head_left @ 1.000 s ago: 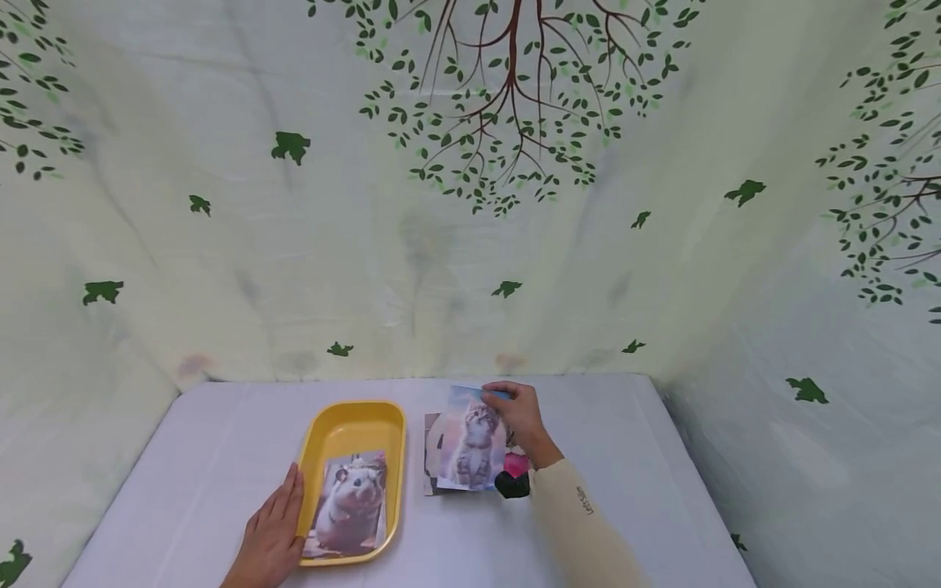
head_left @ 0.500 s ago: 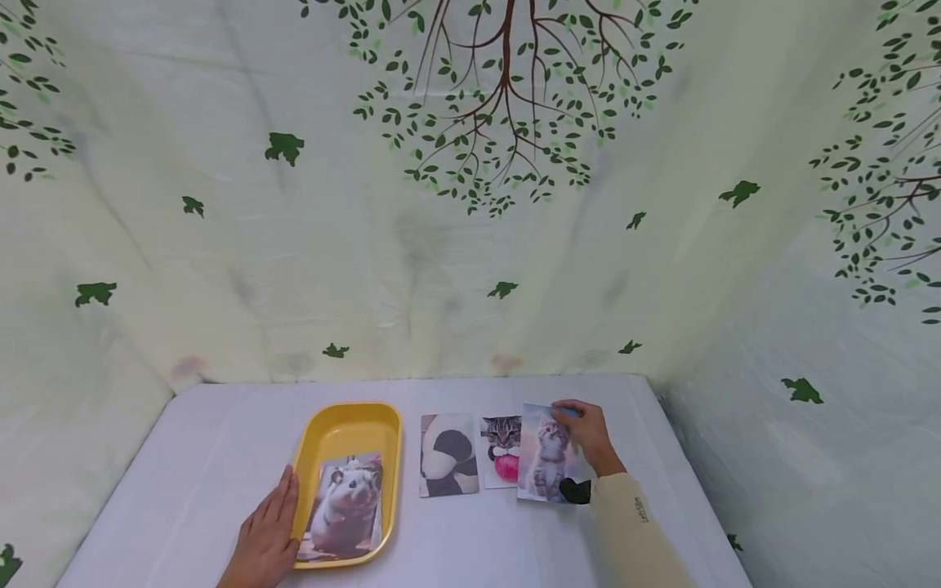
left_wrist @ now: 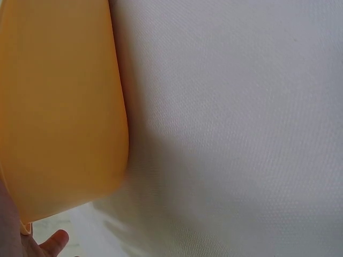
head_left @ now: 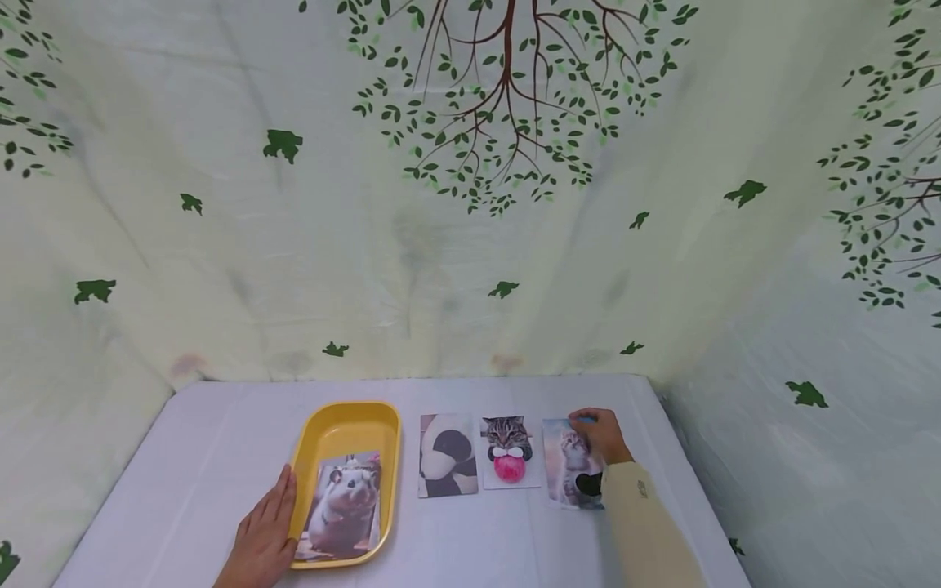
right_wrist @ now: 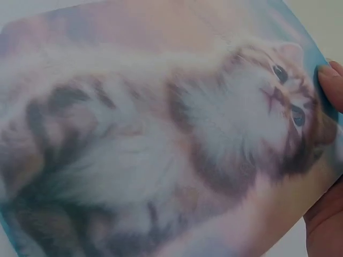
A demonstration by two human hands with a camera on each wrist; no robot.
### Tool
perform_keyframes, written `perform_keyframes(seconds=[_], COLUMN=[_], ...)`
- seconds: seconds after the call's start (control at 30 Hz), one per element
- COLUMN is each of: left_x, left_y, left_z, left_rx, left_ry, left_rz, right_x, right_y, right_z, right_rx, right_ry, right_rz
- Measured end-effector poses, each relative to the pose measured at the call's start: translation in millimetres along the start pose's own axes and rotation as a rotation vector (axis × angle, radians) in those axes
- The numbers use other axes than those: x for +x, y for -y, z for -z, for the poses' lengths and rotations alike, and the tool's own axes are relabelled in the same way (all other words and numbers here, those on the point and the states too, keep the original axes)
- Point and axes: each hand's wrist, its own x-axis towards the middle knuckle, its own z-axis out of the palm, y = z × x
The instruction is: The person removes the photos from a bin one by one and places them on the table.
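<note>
In the head view my right hand pinches the top edge of a kitten picture card, at the right end of a row of cards. The right wrist view shows the kitten large, with my thumb on the card's blue edge. My left hand lies with straight fingers against the left side of a yellow tray. Inside the tray is a hamster picture card, with other card edges peeking out beneath. In the left wrist view the tray's outer wall fills the left.
A panda picture card and a card of a cat with a pink ball lie flat between the tray and the kitten card. White cloth covers the table. A leaf-patterned curtain stands behind and at both sides.
My right hand has carried the kitten card rightward from over the panda and cat cards, uncovering both, and lowered it beside them. My left hand and the tray stay put.
</note>
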Motion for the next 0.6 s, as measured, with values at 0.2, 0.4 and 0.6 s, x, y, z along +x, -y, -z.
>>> perform_keyframes(seconds=[0.2,0.4,0.6], left_x=[-0.3,-0.6,-0.3], left_y=[1.2,1.1,1.4], left_z=[0.6,0.5,0.2], left_rx=[-0.011,-0.017,-0.009], left_ry=[0.001,-0.003,0.002], left_rz=[-0.005,-0.006,0.000], right_x=[6.6,4.8,4.6], right_y=[-7.6,1.2,1.5], right_z=[-7.2,-10.4,-8.3], right_rx=[0.011,0.036,-0.048], right_ry=[-0.036,-0.074,-0.087], right_rz=[-0.010,-0.061,-0.040])
